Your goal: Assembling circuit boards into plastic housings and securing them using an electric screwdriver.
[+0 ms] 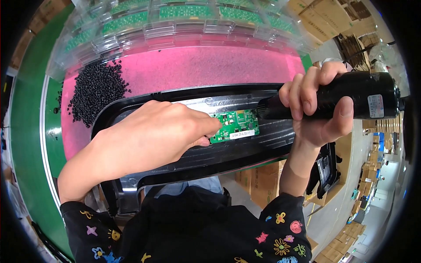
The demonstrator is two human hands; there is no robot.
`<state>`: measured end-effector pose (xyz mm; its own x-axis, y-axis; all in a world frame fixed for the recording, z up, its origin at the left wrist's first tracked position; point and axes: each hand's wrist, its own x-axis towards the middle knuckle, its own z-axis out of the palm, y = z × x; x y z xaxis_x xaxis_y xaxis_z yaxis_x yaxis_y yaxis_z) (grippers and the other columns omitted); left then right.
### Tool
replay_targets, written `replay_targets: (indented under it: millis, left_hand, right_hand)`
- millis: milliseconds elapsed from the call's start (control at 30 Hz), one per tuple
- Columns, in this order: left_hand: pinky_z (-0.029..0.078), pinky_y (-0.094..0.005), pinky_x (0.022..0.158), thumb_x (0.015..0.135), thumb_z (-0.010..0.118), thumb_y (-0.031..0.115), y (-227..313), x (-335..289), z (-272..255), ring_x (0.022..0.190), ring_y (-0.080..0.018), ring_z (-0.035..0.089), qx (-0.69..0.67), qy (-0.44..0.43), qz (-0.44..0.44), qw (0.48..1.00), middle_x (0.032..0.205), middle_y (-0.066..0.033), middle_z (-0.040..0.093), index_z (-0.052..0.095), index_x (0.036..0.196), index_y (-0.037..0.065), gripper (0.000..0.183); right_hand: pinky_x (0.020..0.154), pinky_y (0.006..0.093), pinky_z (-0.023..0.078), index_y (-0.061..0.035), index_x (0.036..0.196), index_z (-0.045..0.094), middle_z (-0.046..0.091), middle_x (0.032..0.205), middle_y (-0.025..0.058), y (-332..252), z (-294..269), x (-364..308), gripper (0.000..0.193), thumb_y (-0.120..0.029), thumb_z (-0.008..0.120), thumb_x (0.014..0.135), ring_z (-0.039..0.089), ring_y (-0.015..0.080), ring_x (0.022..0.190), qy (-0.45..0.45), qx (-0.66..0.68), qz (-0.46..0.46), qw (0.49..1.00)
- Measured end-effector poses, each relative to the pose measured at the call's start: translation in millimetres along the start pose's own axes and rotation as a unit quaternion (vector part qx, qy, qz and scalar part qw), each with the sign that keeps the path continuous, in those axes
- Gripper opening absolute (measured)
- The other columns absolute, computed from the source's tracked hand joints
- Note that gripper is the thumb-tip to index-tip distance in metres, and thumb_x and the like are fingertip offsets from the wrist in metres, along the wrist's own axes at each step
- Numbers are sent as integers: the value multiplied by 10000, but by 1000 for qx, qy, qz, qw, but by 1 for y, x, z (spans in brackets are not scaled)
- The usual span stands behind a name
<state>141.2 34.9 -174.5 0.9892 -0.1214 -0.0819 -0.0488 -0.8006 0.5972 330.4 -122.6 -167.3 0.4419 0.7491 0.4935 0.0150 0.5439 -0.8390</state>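
One circuit board (239, 123) extends rightward from the left hand (173, 125), seemingly pinched.

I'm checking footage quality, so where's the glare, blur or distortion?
Head view: pale glare streaks the black shell behind the board; the clear trays look shiny and soft; the floor line bows at left; the picture's rim darkens to black.

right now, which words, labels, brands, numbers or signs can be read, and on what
White strip label on the green circuit board: too small to read surely.
Pale sticker on the black tool: too small to read.
Cardboard boxes, upper right: print too blurred.
None quotable.
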Motion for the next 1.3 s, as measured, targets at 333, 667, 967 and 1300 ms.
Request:
replay_targets:
  millis: [333,667,967,1300]
  left_hand:
    - [525,-390,651,829,655,157,-3,0,1,824,-298,670,3,6,10,1000,917,-115,691,627,1088,31,289]
    - [479,-333,542,808,689,214,-6,5,7,645,-223,598,63,185,238,951,742,-37,587,545,811,59,212]
    - [434,-289,491,728,701,160,-10,8,9,642,-165,579,107,227,272,929,760,-16,589,569,814,66,183]
    - [400,-368,677,829,688,163,-20,6,0,677,-270,546,96,325,64,939,667,-89,542,573,730,37,197]
  right_hand:
    - [488,295,385,-21,1122,462,492,622,65,1,1,0,420,-334,593,873,425,149,466,-1,43,-15,999]
    - [462,224,484,-65,955,469,556,583,-9,-45,49,-13,347,-252,702,780,531,79,433,-49,192,-158,967]
    - [453,209,491,-56,1001,452,572,604,-15,-41,57,-4,388,-306,688,819,540,60,429,-130,129,-186,965]
    - [516,295,420,-76,1072,428,483,631,11,3,55,1,526,-538,574,867,435,110,438,-72,30,-28,997]
